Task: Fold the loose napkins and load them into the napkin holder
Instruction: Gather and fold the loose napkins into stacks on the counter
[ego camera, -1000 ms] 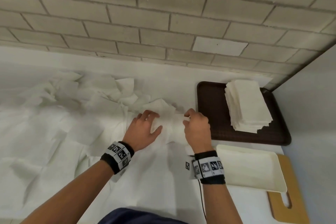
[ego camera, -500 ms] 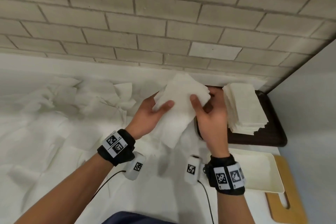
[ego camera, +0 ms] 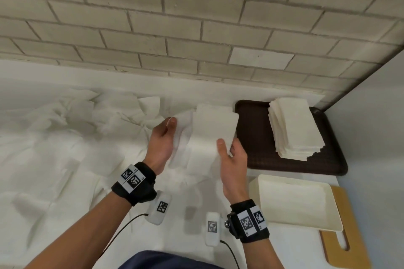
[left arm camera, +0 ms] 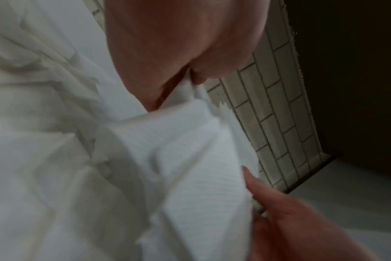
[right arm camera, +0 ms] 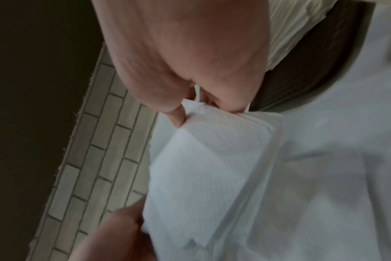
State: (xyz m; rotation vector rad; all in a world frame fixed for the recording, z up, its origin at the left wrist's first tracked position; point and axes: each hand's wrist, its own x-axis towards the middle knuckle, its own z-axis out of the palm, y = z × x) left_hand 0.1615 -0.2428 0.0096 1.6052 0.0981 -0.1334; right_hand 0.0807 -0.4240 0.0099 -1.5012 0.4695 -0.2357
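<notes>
A white paper napkin [ego camera: 211, 132] is held up over the counter between both hands. My left hand [ego camera: 168, 131] pinches its left edge, thumb on the near face. My right hand [ego camera: 227, 150] pinches its lower right corner, also with the thumb in front. In the left wrist view the left hand [left arm camera: 190, 77] nips the napkin [left arm camera: 190, 150] at its top edge. In the right wrist view the right hand [right arm camera: 196, 106] grips a corner of the partly folded napkin [right arm camera: 212, 167]. Loose napkins [ego camera: 65, 137] lie crumpled across the left of the counter.
A stack of folded napkins [ego camera: 293, 129] sits on a dark brown tray [ego camera: 247, 120] at the right. A shallow cream tray [ego camera: 295, 203] lies in front of it, partly over a wooden board [ego camera: 347, 236]. A brick wall [ego camera: 196, 28] runs along the back.
The hands lifted one napkin off the counter pile and raised it. Since half a second ago they have drawn apart, the right hand sliding down to the lower corner.
</notes>
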